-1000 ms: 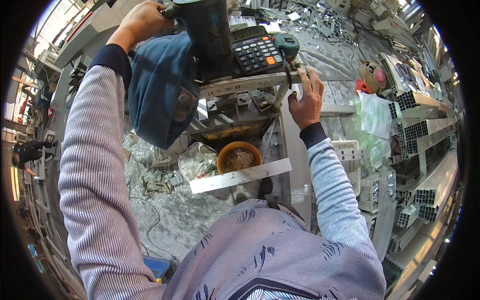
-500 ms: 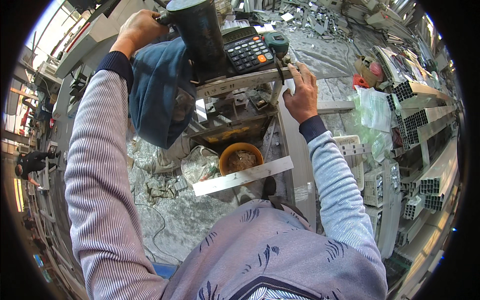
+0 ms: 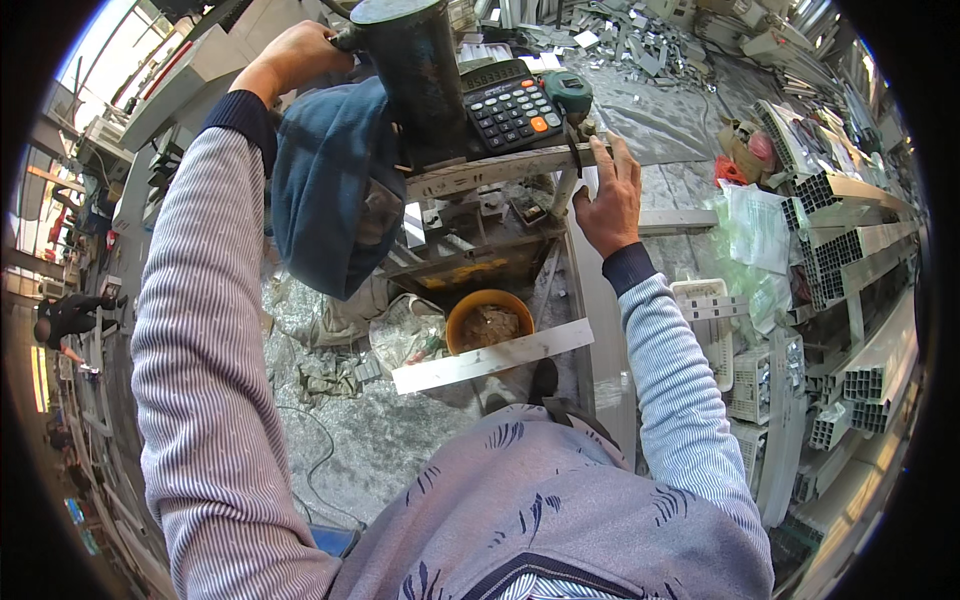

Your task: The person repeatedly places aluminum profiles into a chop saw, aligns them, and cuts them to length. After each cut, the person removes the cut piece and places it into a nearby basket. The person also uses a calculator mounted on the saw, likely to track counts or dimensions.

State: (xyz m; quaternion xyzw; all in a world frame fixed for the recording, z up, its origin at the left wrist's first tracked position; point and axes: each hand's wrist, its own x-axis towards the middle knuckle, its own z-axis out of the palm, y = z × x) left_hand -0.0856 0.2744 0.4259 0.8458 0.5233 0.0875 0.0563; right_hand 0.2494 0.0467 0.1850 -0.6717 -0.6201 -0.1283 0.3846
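Two hands at dark machine cylinder (image 3: 415, 80): left hand (image 3: 295, 55) clenched on its lever, right hand (image 3: 610, 195) gripping metal strip (image 3: 500, 170) beside; calculator (image 3: 510, 105) behind strip, shavings-strewn floor (image 3: 400, 430) below.

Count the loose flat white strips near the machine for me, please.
2: one white strip lies across the orange bowl below the machine; another lies just right of the right hand. Clutter may hide more.
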